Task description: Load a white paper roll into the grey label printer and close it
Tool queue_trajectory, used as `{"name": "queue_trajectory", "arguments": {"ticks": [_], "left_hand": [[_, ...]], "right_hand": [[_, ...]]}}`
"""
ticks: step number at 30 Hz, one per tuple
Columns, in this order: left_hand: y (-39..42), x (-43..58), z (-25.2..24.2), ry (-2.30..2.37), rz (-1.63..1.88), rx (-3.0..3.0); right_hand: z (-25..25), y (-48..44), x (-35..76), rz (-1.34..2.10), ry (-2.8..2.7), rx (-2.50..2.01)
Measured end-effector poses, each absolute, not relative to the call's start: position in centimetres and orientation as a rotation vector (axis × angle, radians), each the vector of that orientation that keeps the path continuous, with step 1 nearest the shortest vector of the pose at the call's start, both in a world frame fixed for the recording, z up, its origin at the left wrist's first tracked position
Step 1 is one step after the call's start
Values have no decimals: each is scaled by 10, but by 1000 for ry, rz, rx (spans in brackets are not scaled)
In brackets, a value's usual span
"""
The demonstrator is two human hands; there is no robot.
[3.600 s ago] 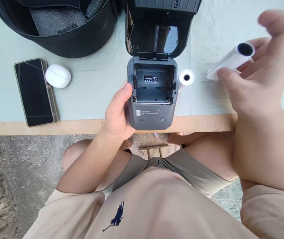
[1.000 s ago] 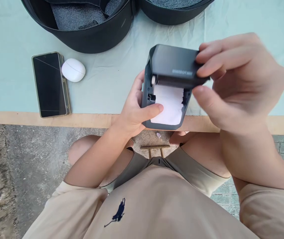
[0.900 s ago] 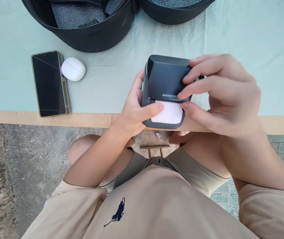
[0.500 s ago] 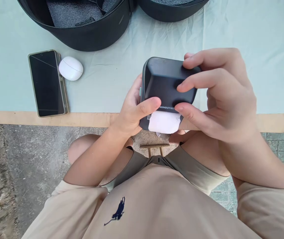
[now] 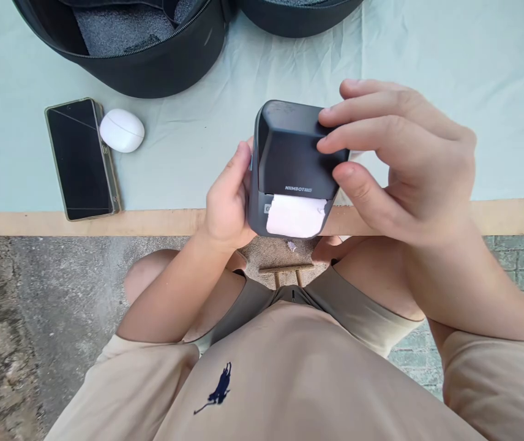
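A black label printer (image 5: pixel 303 153) marked NIIMBOT is held up over the table's near edge, its lid down. From its front slot hangs a strip of white label paper (image 5: pixel 295 216) with a ragged edge. My left hand (image 5: pixel 229 205) grips the printer's left side, the thumb lying along that side and the other fingers mostly hidden beneath. At the right side of the lid is my right hand (image 5: pixel 404 159), fingers spread apart. Its fingertips are on or just above the lid and its thumb is by the right edge; firm contact cannot be made out.
On the cloth-covered table (image 5: pixel 188 159) lie a dark-screened phone (image 5: pixel 81 159) and a white rounded case (image 5: pixel 122 130) touching it. A black zippered case (image 5: pixel 152 73) lies open at the back, with grey foam inside. A paper scrap (image 5: pixel 292 246) shows below the printer.
My left thumb has moved off the lid's front to the printer's left side, baring the NIIMBOT lettering. The printer has shifted slightly left, and my right fingers have moved a little left and up.
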State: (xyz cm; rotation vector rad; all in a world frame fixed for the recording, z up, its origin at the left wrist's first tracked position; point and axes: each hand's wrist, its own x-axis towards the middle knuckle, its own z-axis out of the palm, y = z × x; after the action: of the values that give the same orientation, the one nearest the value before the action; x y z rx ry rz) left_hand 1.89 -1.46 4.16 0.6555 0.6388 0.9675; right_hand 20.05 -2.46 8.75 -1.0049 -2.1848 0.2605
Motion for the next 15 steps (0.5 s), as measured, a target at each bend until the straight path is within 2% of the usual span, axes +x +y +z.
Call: {"name": "queue_trajectory", "arguments": {"ticks": [10, 15], "left_hand": [[-17, 20, 50, 717, 978, 551], [-16, 22, 54, 691, 996, 545]], "right_hand": [[95, -31, 200, 372, -2247, -1144], [95, -29, 197, 198, -2212, -1114]]}}
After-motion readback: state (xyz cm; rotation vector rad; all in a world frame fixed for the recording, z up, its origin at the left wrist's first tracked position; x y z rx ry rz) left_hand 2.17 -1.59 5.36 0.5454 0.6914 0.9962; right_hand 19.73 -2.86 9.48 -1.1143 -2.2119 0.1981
